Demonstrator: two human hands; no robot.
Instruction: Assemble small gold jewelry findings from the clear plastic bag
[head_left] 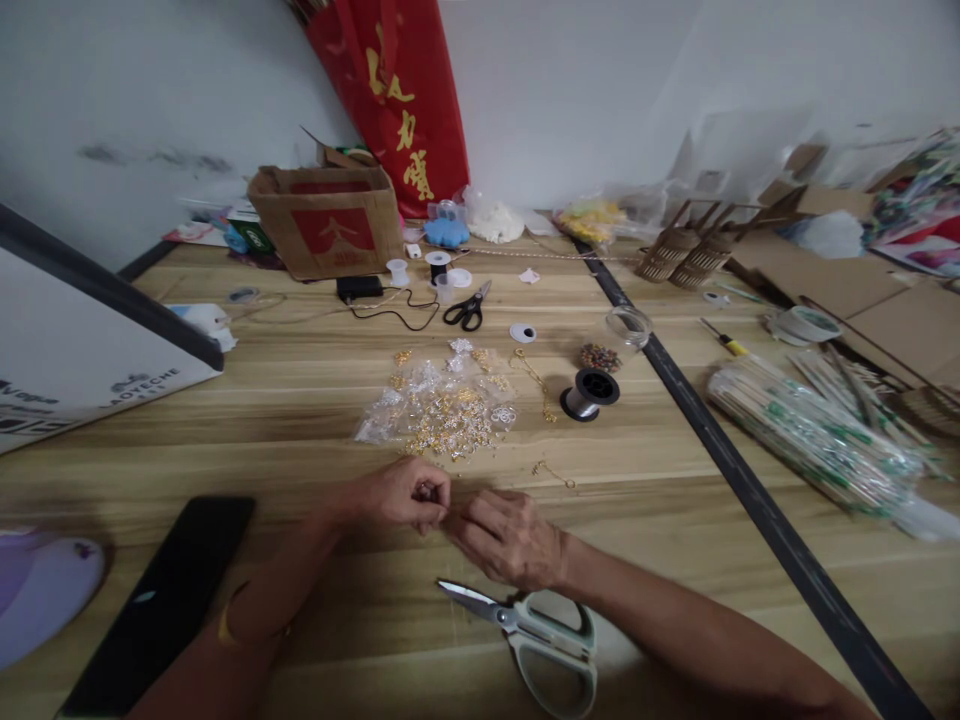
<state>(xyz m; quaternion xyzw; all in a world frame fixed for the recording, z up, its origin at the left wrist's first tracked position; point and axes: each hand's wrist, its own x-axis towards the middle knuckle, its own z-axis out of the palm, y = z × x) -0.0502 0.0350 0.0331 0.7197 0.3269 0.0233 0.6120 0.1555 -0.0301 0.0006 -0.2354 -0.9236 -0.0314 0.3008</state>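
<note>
My left hand [405, 493] is closed in a pinch near the table's middle, and what its fingertips hold is too small to name. Close against it, my right hand [510, 537] is also pinched shut, its fingertips hidden. Just beyond both hands lies a pile of small gold and silver beads [450, 420] with clear plastic bags [382, 412]. To the right of the pile are a short gold chain [556, 475], a longer gold chain [534, 385] and a spool of clear line [589, 395]. White-handled scissors [525, 635] lie open below my right hand.
A black phone [169, 600] lies to the left. Farther back are black scissors [469, 308], a paper bag [326, 225] and a jar of dark beads [615, 340]. Bagged sticks [810, 435] lie right of a black strip [712, 440]. A white box [90, 360] stands left.
</note>
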